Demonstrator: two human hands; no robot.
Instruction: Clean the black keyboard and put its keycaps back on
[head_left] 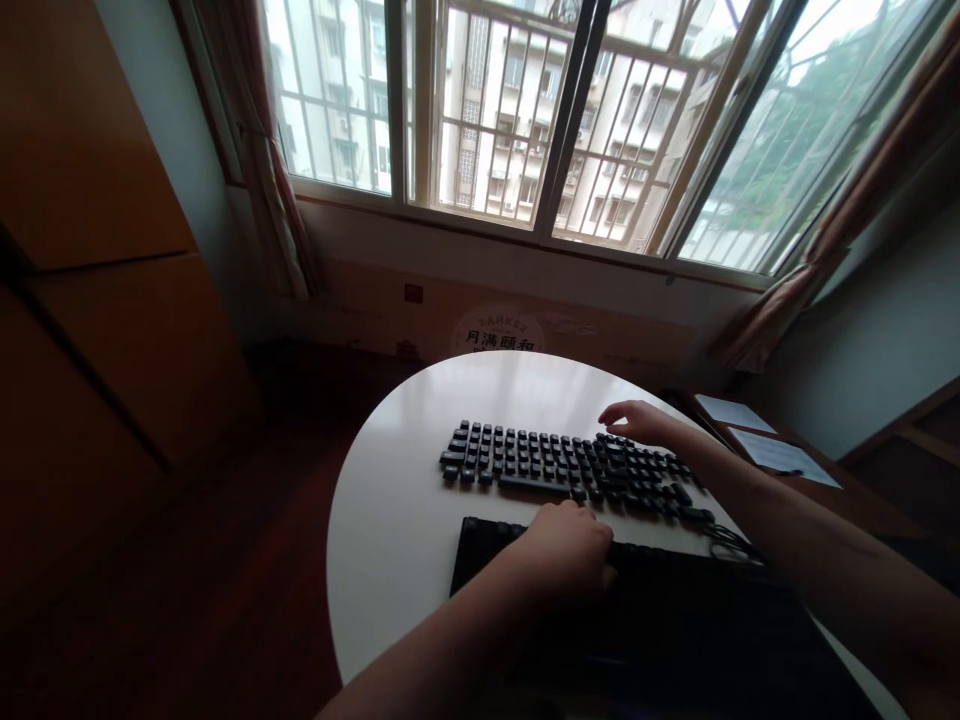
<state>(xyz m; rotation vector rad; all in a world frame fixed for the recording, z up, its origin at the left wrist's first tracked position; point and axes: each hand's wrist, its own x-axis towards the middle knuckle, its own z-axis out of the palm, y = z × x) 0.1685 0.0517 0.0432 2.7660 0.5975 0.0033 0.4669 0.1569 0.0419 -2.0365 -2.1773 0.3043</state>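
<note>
Nearest lies a black keyboard (475,545), its far part under the person's left hand (570,545), which bends over it; what its fingers hold cannot be told. The two hands are well apart. Beyond the keyboard, black keys (536,460) stand in rows on the white surface (397,520), a cable (731,541) near their right end. The right hand (637,422) is at the keys' far side, fingers slightly bent, its grip too small to tell. Farther off is a barred window (495,125)
</note>
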